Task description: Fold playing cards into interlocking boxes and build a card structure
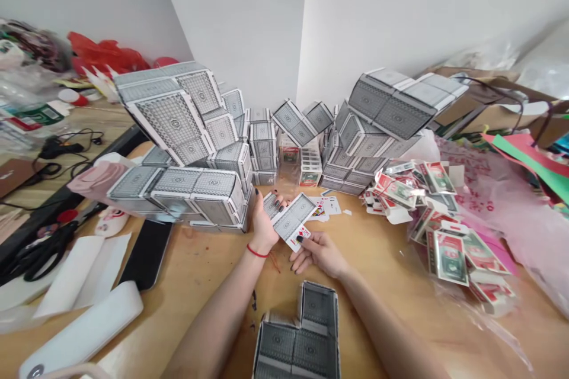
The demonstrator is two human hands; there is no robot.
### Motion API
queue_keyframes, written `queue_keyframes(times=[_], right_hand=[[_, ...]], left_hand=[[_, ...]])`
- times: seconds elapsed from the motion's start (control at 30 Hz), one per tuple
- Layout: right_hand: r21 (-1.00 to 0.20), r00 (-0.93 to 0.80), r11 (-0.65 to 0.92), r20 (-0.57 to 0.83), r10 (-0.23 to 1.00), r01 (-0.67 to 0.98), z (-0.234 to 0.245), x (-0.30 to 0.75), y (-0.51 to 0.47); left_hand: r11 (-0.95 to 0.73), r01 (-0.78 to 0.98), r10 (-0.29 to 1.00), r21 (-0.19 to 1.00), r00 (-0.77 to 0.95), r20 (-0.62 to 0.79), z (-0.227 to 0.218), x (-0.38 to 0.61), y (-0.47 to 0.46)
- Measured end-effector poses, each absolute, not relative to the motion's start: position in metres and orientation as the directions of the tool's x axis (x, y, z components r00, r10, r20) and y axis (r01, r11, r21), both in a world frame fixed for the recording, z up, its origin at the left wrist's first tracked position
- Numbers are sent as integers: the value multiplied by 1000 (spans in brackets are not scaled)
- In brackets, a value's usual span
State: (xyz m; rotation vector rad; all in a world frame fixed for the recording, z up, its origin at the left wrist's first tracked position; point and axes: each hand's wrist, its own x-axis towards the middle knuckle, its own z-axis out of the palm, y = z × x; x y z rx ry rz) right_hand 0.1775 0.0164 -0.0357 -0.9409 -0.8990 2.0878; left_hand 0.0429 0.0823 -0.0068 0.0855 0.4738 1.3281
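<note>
My left hand (265, 220) is closed round a few grey-backed playing cards (295, 217), thumb on top of them. With thumb and fingers my right hand (320, 253) pinches a face-up playing card (299, 238) at the lower edge of those cards; red marks show on it. Just beyond, several loose face-up cards (326, 206) lie on the wooden table (213, 284). Between my forearms stands an L-shaped block built of playing cards (296, 331).
Stacked card-built blocks rise at left (200, 189) and right (382, 106). Torn card boxes (448, 254) are heaped on the right. A black phone (147, 253), scissors (53, 251) and a white elongated device (84, 331) lie left. A wall (355, 12) stands behind.
</note>
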Motion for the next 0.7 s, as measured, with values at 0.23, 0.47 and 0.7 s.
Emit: queue_keyframes(times=[0.23,0.47,0.7], right_hand=[[-816,-413,-468,-318,853,-338,-37,169,11],[-851,-398,-440,-312,863,-287,-34,168,9],[-872,-389,-439,-335,858,-218,-33,168,9]], left_hand=[[231,-885,957,405,132,-258,-9,46,83],[260,-862,956,436,166,-241,-11,47,82],[313,-846,933,431,188,-308,-7,48,82]])
